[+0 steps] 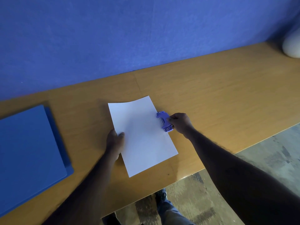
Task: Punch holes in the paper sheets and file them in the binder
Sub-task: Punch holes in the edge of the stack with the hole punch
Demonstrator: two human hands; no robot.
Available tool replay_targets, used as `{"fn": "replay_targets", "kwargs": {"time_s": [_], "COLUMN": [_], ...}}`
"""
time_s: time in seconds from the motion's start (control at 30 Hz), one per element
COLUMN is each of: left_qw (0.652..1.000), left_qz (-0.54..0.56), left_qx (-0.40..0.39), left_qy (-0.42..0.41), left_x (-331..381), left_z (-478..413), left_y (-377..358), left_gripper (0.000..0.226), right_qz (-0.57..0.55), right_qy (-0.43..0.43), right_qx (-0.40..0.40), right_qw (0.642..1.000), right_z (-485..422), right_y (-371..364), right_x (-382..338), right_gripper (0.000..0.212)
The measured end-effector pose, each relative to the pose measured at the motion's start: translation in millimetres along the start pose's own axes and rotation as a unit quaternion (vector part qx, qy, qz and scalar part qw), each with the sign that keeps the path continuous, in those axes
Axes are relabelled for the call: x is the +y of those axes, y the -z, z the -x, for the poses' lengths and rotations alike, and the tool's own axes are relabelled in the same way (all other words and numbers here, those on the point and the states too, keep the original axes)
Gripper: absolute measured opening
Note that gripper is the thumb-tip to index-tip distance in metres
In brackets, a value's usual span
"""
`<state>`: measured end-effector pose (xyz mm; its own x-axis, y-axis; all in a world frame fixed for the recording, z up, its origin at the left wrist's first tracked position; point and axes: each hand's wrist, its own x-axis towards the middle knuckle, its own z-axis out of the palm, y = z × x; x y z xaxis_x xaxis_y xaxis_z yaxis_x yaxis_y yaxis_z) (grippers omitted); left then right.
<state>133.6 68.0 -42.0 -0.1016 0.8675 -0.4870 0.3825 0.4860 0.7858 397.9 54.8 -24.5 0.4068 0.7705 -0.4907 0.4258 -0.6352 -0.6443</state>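
Note:
White paper sheets (142, 137) lie on the wooden table (211, 88) in the middle of the view. Their far edge curls up slightly. My left hand (115, 143) grips the sheets at their left edge, thumb on top. A small purple hole punch (164, 121) sits on the right edge of the paper, with that edge inside its slot. My right hand (180, 123) is closed around the punch's right side. A closed blue binder (27, 153) lies flat at the left of the table.
A blue fabric wall (129, 33) runs along the table's far edge. A white rounded object (292, 46) stands at the far right. The table's near edge runs diagonally, with the floor (267, 156) and my legs below it.

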Motion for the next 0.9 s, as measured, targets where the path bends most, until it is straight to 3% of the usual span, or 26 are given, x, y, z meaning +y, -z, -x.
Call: {"fn": "replay_targets", "kwargs": {"time_s": [0.2,0.57,0.77,0.9], "left_qw": [1.0,1.0,1.0,1.0], "left_qz": [-0.008,-0.009,-0.005,-0.001], "left_qx": [-0.007,-0.012,-0.015,-0.018], "left_qy": [-0.003,-0.019,-0.018,-0.018], "left_x": [5,5,2,0], "left_z": [-1,0,-4,-5], "left_y": [-2,-3,-1,-1], "left_gripper": [0.038,0.038,0.035,0.036], "right_qz": [-0.003,0.049,-0.023,-0.013], "right_qy": [0.012,0.019,-0.03,-0.069], "right_qx": [-0.013,-0.013,-0.006,-0.022], "right_qw": [1.0,0.999,0.999,0.997], "right_z": [2,-1,-9,-16], "right_y": [2,3,7,9], "right_x": [-1,-10,-9,-10], "right_gripper": [0.026,0.02,0.021,0.029]}}
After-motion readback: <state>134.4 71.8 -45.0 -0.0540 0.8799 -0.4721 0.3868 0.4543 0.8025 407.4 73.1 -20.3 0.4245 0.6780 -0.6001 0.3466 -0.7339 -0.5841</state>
